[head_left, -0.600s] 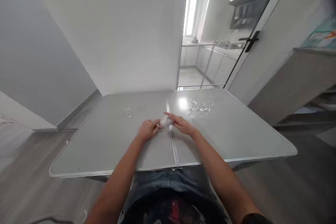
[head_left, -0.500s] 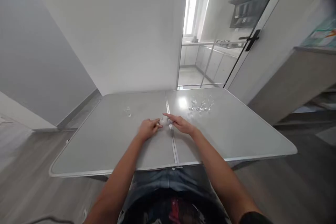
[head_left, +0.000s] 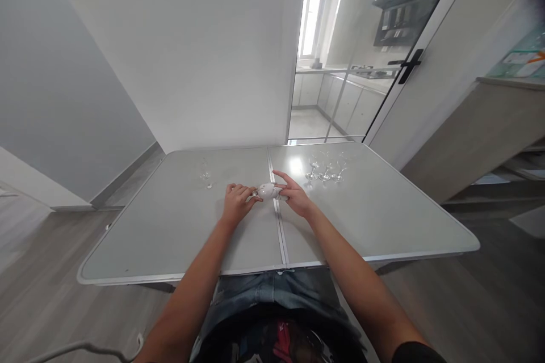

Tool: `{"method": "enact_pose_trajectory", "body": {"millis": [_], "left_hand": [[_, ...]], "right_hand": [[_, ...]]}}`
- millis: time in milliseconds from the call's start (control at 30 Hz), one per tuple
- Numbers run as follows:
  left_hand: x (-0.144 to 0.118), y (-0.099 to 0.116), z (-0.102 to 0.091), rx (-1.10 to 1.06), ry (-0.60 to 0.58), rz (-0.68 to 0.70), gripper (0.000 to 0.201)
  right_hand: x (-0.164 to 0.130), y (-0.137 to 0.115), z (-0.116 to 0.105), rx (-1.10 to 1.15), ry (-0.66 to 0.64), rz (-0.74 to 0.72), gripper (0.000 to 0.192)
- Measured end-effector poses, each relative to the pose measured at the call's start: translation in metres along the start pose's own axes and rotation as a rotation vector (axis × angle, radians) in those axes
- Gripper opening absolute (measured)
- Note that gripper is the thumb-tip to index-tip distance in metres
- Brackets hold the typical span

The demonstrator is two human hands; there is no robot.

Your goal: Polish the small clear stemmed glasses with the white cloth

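Fingers of my left hand [head_left: 235, 202] and right hand [head_left: 294, 197] pinch a small pale object [head_left: 268, 191] between them over the seam in the middle of the table [head_left: 170, 238]; I judge a loose grip could let it drop or roll. Farther off, one glass [head_left: 206, 173] on the left and three glasses [head_left: 326, 169] on the right could tip if my arms swing. What the object is I cannot make out.

Grey folding table [head_left: 374, 210] stands on wood-look floor [head_left: 489, 295] before white wall [head_left: 204, 51]; glass door [head_left: 383, 39] opens onto a daylit kitchen.
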State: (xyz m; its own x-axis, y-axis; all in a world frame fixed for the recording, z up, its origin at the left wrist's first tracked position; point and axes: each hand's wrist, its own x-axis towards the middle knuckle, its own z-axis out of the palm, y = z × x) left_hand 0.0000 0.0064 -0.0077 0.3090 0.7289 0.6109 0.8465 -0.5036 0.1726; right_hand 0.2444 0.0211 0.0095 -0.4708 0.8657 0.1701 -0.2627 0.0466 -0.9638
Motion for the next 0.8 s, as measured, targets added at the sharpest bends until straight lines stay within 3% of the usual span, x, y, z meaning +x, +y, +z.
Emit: {"method": "enact_pose_trajectory", "body": {"millis": [133,267,367,500,600,700,800], "left_hand": [[-0.004,-0.003,-0.002,-0.127,-0.064,-0.073,0.029],[-0.007,0.001,0.0,-0.193,-0.217,-0.099,0.033],[-0.004,0.006,0.002,-0.178,-0.246,-0.144,0.034],[-0.001,0.009,0.003,-0.156,-0.212,-0.18,0.046],[0.001,0.01,0.004,-0.042,-0.169,-0.151,0.04],[0.001,0.011,0.006,0.035,-0.108,-0.14,0.03],[-0.001,0.012,0.007,-0.025,-0.162,-0.136,0.031]], "right_hand": [[-0.002,0.002,-0.006,-0.424,-0.169,-0.172,0.077],[-0.002,0.005,-0.013,-0.693,-0.196,-0.335,0.072],[-0.001,0.007,-0.012,-0.631,-0.122,-0.306,0.072],[0.004,0.011,-0.002,-0.253,0.062,-0.061,0.08],[0.007,0.012,0.003,-0.061,0.163,0.055,0.093],[0.007,0.011,0.001,-0.105,0.115,-0.009,0.093],[0.003,0.01,-0.006,-0.422,0.023,-0.163,0.085]]}}
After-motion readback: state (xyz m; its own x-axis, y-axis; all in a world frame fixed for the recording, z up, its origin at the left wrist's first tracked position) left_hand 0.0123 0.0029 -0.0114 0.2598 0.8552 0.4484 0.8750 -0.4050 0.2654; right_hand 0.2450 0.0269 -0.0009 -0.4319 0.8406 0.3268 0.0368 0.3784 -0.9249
